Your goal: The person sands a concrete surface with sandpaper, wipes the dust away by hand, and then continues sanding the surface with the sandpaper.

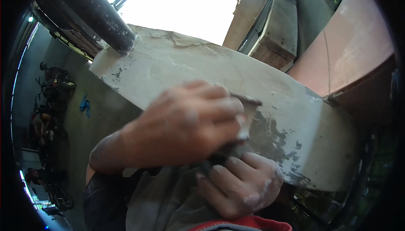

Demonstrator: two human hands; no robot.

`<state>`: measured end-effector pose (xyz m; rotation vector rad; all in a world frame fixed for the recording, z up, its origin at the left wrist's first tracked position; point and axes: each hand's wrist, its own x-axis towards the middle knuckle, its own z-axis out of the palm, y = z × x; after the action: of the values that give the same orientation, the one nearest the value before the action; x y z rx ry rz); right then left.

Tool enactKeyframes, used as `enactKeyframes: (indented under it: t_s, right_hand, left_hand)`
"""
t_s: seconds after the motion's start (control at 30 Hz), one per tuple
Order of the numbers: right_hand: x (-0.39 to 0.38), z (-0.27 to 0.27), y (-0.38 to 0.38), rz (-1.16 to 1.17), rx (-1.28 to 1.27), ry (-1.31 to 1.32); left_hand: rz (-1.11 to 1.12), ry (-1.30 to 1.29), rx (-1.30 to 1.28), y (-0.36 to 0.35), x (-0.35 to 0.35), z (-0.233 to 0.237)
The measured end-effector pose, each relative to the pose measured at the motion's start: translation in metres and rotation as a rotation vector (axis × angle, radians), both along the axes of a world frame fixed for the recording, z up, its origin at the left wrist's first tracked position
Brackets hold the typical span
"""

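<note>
My left hand [185, 123], smeared by motion, reaches in from the left above the pale plastered ledge [190, 62]. Its fingers are closed round a flat putty scraper [252, 101], whose dark, thin edge sticks out to the right of the fingertips. White powder or paste coats the fingers. Close below, near my body, my right hand [244, 184] is curled into a fist, its knuckles dusted white. Something dark shows between the two hands, but the grip of the right hand hides what it holds. Grey patches [278, 138] mark the ledge beside the hands.
A dark round post [101, 20] rises from the ledge's far left end. Wooden boards [276, 30] lean beyond it, next to a pinkish curved wall [350, 41]. Down on the floor at left are several motorcycles [50, 125] and a blue scrap [85, 104].
</note>
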<state>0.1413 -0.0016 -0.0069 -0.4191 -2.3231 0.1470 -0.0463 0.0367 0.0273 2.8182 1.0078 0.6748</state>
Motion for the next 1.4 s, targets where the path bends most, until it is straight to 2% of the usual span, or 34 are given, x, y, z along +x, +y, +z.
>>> enactKeyframes:
  t_s: [0.07, 0.13, 0.27, 0.33, 0.37, 0.43, 0.5, 0.63, 0.73, 0.93, 1.03, 1.13, 1.23, 1.3, 1.33, 1.4]
  right_hand:
    - [-0.002, -0.005, 0.000, -0.009, 0.016, 0.043]
    - [-0.004, -0.003, -0.005, -0.095, 0.013, -0.090]
    - [-0.015, -0.014, -0.009, -0.241, 0.081, -0.070]
    - [-0.017, -0.013, -0.017, -0.275, 0.042, -0.085]
    - [-0.017, -0.010, -0.020, -0.314, 0.004, -0.107]
    - [-0.014, -0.003, -0.019, -0.280, -0.030, -0.129]
    - [-0.014, -0.008, -0.017, -0.237, -0.032, -0.089]
    - [-0.012, -0.018, -0.016, -0.160, 0.004, 0.011]
    - [-0.010, -0.024, -0.017, -0.134, 0.022, 0.057]
    - [-0.005, -0.020, -0.017, -0.063, -0.033, -0.014]
    - [-0.010, -0.027, -0.014, -0.053, -0.094, 0.071]
    - [-0.015, -0.036, -0.011, -0.008, 0.101, 0.179]
    - [-0.005, -0.033, -0.014, 0.064, 0.043, 0.099]
    - [0.003, -0.026, -0.016, 0.098, 0.026, -0.075]
    - [0.002, -0.024, -0.018, 0.095, 0.023, -0.072]
    - [-0.003, -0.020, -0.023, -0.027, -0.126, -0.040]
  left_hand:
    - [-0.089, 0.022, 0.040, -0.002, -0.002, -0.003]
    - [-0.082, 0.101, 0.038, -0.006, -0.007, 0.001]
    - [-0.122, 0.012, 0.061, 0.006, 0.005, -0.004]
    - [-0.125, 0.038, 0.042, 0.005, 0.005, 0.002]
    - [-0.079, 0.025, -0.052, 0.000, 0.002, 0.006]
    - [-0.028, 0.005, -0.151, -0.008, -0.004, 0.011]
    - [-0.052, 0.184, 0.058, -0.014, -0.011, 0.013]
    - [0.001, 0.053, -0.024, -0.010, 0.011, 0.003]
    - [-0.093, 0.043, -0.017, -0.011, 0.013, 0.001]
    - [0.087, 0.199, 0.093, -0.026, -0.014, 0.008]
    - [0.099, 0.102, 0.068, -0.020, 0.010, -0.003]
    - [0.070, -0.073, -0.107, -0.012, 0.024, -0.006]
    - [0.058, -0.048, -0.065, -0.016, 0.009, -0.003]
    - [0.012, 0.063, 0.019, -0.020, -0.001, 0.007]
    - [-0.005, 0.101, 0.045, -0.021, -0.002, 0.010]
    - [0.084, 0.066, -0.091, -0.019, 0.010, 0.009]
